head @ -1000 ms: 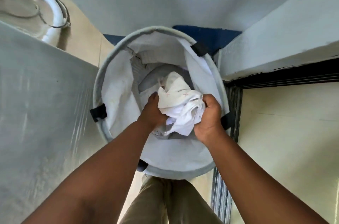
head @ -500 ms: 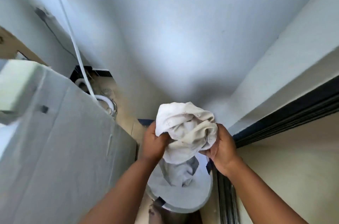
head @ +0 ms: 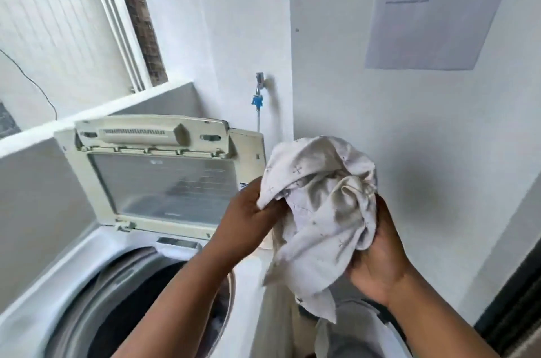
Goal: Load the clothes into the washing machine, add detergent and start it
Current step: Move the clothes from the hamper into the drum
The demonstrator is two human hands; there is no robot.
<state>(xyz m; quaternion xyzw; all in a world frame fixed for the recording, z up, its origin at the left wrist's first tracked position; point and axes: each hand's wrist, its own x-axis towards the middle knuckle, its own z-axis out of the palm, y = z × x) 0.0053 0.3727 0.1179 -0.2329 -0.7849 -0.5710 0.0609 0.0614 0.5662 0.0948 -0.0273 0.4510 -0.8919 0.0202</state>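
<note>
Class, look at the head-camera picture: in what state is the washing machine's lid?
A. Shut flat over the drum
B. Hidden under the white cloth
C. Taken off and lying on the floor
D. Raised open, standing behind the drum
D: the lid stands upright behind the open drum of the washing machine.

Wall notice — printed lines blurred, lid logo illegible

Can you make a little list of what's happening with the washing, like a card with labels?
Held: white bundled cloth
Left hand: grips the cloth's left edge
Right hand: grips its right side
Washing machine: lid up, drum open
Cloth position: right of the drum, not yet inside
Laundry basket: below the cloth
Wall: paper notice, tap
</note>
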